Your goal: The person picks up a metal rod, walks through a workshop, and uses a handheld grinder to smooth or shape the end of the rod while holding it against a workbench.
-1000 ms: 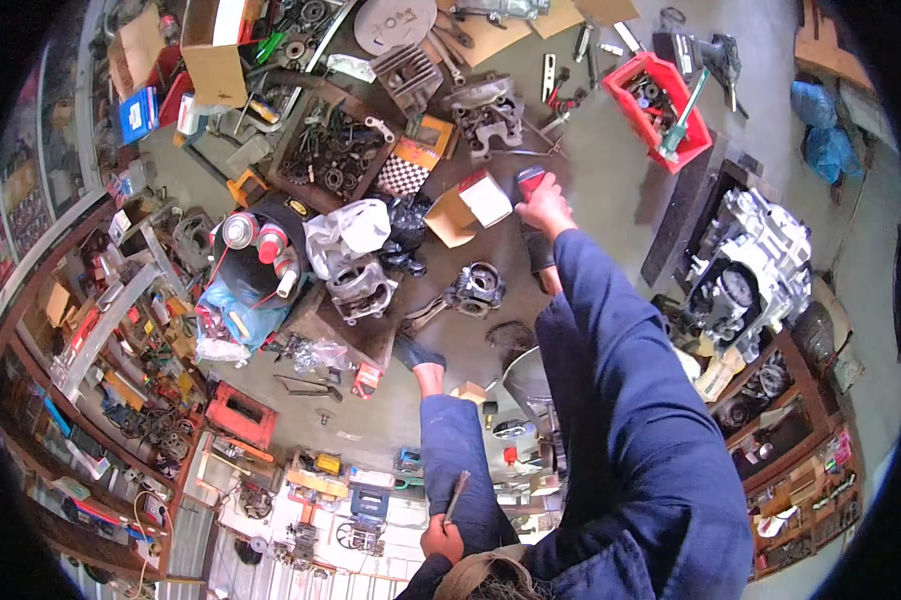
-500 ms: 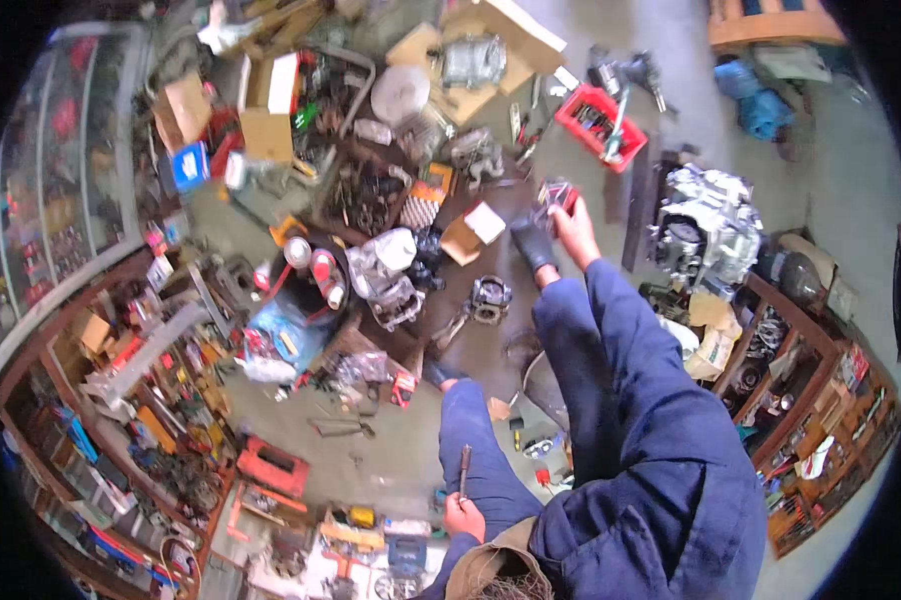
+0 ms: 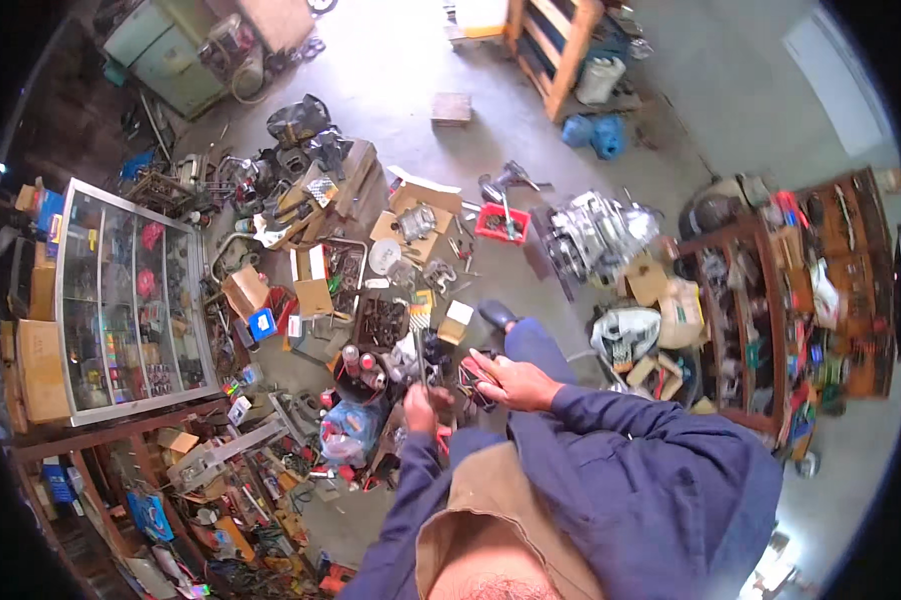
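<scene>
My left hand (image 3: 418, 408) is closed round a long, thin metal tool (image 3: 421, 358) that points up from the fist. Just to its right, my right hand (image 3: 516, 381) grips a small red-and-dark object (image 3: 476, 374), too small to make out. Beyond them sit a small open carton (image 3: 456, 322), a box of dark metal parts (image 3: 381, 327) and spray cans (image 3: 363, 366) beside a blue plastic bag (image 3: 349, 430).
An engine block (image 3: 596, 235) stands at right, near a red parts tray (image 3: 501, 223). A glass cabinet (image 3: 129, 305) is at left. Crowded wooden shelving (image 3: 741, 320) lines the right; a wooden pallet (image 3: 556, 55) stands at the back.
The view has tilted up, showing more floor ahead. My right hand has drawn back toward my body with the red object; my left hand has risen beside it with the metal tool.
</scene>
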Demonstrator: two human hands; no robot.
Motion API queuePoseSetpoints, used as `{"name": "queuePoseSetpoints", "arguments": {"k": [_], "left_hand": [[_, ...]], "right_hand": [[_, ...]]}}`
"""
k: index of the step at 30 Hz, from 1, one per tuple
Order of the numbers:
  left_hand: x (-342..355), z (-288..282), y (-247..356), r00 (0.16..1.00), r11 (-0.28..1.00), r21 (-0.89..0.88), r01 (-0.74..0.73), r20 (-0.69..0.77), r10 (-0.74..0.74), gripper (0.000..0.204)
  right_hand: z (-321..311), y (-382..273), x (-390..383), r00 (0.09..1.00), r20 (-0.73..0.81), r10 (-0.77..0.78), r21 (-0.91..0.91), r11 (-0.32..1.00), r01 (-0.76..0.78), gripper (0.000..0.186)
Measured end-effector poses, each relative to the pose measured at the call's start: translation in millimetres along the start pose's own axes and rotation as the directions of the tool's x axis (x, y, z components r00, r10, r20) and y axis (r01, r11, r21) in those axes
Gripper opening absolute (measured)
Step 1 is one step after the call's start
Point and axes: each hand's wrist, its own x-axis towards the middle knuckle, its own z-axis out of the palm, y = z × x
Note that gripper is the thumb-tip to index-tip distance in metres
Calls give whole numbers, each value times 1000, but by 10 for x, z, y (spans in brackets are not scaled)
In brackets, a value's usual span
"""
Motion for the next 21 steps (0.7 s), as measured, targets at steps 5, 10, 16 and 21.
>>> {"name": "queuePoseSetpoints", "arguments": {"k": [5, 10, 16, 21], "left_hand": [[-701, 160, 522, 978, 997, 75, 24, 206, -39, 30], [-1226, -265, -172, 898, 938, 301, -171, 439, 23, 33], [-1643, -87, -259, 701, 485, 606, -631, 712, 22, 36], [-1763, 321, -309, 695, 837, 514, -187, 672, -258, 33]], "right_hand": [[963, -437, -1014, 973, -222, 63, 90, 995, -44, 79], [1756, -818, -1661, 973, -226, 46, 133, 991, -16, 72], [2009, -1247, -2531, 910, -284, 302, 402, 899, -173, 80], [2323, -1282, -3151, 810, -442, 384, 630, 776, -24, 88]]}}
